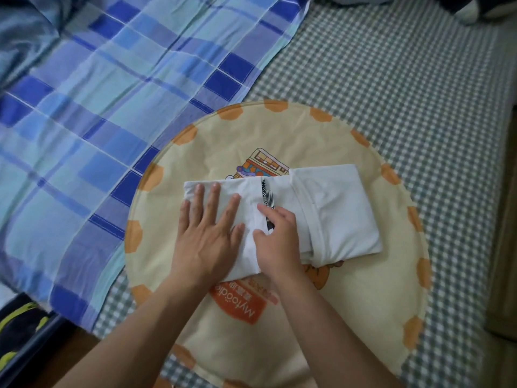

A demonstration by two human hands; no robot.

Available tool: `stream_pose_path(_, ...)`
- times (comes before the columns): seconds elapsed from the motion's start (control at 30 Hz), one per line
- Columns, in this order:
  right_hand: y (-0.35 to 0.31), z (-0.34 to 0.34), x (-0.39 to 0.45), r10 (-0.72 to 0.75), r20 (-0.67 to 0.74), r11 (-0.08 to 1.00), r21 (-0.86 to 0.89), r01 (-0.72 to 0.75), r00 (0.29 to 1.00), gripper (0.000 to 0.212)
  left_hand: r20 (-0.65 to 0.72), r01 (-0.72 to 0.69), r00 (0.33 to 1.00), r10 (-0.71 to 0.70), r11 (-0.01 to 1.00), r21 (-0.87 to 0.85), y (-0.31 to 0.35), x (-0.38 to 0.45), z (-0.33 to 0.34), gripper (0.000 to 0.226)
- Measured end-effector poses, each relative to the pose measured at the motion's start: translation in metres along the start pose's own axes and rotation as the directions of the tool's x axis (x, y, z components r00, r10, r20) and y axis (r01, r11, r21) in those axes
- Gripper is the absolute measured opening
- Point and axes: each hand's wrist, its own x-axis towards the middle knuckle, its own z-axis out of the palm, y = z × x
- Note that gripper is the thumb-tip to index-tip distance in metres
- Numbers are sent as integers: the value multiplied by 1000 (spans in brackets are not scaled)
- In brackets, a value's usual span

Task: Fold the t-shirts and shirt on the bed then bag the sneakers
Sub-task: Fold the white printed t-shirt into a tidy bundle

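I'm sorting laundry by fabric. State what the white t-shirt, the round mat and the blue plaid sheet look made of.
White t-shirt: soft matte knit, probably cotton jersey; it creases softly and shows a stitched hem.
Round mat: smooth printed woven cloth, possibly cotton or polyester, with a piped edge.
Blue plaid sheet: thin woven fabric, likely cotton, matte, with fine wrinkles and visible stitching.

Left hand flat on white t-shirt — right hand pinching its fold.
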Motion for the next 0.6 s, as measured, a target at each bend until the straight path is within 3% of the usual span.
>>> stream_pose_path(0.17, 1, -8, 4, -167, -169, 982, -112, 149, 971, 58, -120, -36, 992, 33, 999, -25, 17, -15, -9, 59)
stream_pose_path(0.23, 6, -15, 8, -151, -73, 968, -211, 133, 986, 55, -78, -58, 995, 58, 998, 1, 25, -11, 1, 61)
stream_pose_path(0.3, 13, -30, 6, -202, -63, 919, -357, 167, 977, 47, -22, -86, 996, 87, 996, 25, 25, -6, 12, 65)
stream_pose_path(0.4, 28, -79, 14, -318, -276, 846, -514, 141, 907, 37, 9, -131, 991, 131, 990, 47, 15, -5, 22, 67)
stream_pose_path(0.47, 40, -121, 29, -202, -332, 833, -553, -17, 921, 42, 4, -168, 986, 168, 984, 56, 11, -7, 19, 67)
stream_pose_path(0.53, 51, -148, 47, -4, -263, 832, -536, -142, 965, 53, -37, -160, 986, 163, 985, 57, 12, -6, 8, 67)
stream_pose_path(0.6, 63, -155, 58, 24, -185, 806, -578, -129, 982, 58, -90, -108, 990, 113, 992, 59, 11, 1, -2, 67)
